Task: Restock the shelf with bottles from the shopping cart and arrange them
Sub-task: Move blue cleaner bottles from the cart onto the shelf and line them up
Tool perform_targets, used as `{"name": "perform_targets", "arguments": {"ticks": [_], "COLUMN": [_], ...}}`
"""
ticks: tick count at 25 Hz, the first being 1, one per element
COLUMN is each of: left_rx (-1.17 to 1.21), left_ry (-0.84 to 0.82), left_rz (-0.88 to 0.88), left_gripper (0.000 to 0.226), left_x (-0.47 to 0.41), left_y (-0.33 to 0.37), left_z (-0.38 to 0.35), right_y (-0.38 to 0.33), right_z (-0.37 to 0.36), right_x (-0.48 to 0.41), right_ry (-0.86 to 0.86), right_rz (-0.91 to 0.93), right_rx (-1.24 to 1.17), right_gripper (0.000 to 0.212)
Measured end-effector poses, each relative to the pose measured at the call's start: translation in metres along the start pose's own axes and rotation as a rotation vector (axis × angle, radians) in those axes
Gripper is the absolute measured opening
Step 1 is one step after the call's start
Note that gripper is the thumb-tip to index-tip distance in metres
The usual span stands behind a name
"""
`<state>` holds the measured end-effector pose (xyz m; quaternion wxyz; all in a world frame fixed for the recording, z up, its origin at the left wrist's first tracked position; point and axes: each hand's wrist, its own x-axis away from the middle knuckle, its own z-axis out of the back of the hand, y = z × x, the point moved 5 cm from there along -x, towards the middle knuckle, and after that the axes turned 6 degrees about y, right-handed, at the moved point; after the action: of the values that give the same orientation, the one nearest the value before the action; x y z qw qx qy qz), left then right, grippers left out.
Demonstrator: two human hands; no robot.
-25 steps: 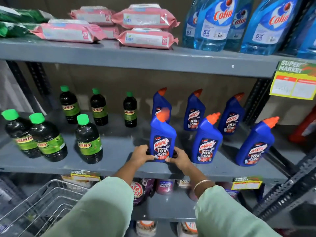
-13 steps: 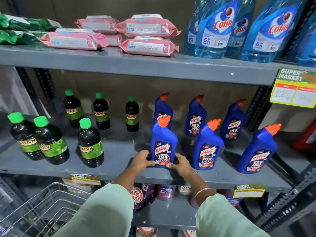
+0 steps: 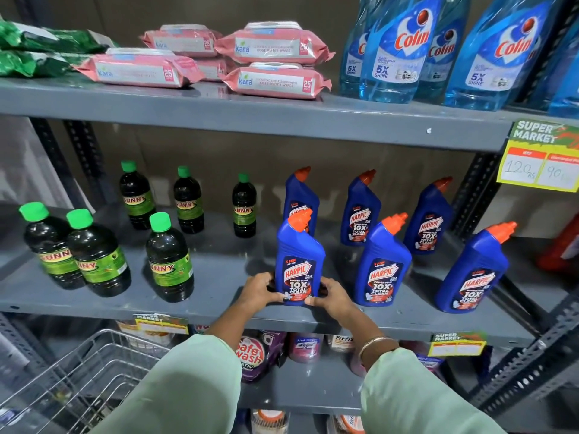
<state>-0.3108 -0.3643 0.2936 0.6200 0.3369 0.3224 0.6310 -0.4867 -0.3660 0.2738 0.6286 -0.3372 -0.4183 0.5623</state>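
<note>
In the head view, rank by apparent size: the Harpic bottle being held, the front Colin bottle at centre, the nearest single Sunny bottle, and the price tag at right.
1. Colin bottle, cropped at the top
2. Harpic bottle, held by both hands
3. Sunny bottle and price tag: look alike, left unranked

Grey metal shelving [image 3: 219, 111] on dark perforated uprights [image 3: 532, 368] stands against a plain brown back wall [image 3: 219, 158]; yellow supermarket price tags [image 3: 540, 156] hang from shelf edges.

Pink wipe packs [image 3: 272, 81] beside green packets [image 3: 34, 62] on top shelf; yellow price tag [image 3: 540, 156] right.
</note>
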Motion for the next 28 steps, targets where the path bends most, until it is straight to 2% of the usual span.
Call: {"name": "perform_targets", "arguments": {"ticks": [7, 23, 25, 26, 28], "left_rx": [0.024, -0.036, -0.021, -0.011, -0.051], "left_ry": [-0.056, 0.004, 0.106, 0.24, 0.468], "left_rz": [-0.006, -0.036, -0.024, -0.017, -0.121], "left_gripper": [0.041, 0.041, 0.048, 0.05, 0.043], "left_x": [0.003, 0.006, 0.013, 0.022, 0.048], "left_y": [0.002, 0.004, 0.002, -0.002, 0.0], "left_z": [0.0, -0.005, -0.006, -0.004, -0.011], "right_y": [-0.001, -0.007, -0.004, -0.001, 0.009], "right_z": [0.001, 0.0, 0.004, 0.007, 0.027], "right_x": [0.007, 0.015, 0.022, 0.025, 0.032], "right_ry": [0.002, 0.021, 0.035, 0.072, 0.234], "right_rz": [0.015, 0.012, 0.008, 0.017, 0.012], "right_rx": [0.015, -0.032, -0.049, -0.038, -0.009], "right_gripper": [0.058, 0.056, 0.054, 0.046, 0.022]}}
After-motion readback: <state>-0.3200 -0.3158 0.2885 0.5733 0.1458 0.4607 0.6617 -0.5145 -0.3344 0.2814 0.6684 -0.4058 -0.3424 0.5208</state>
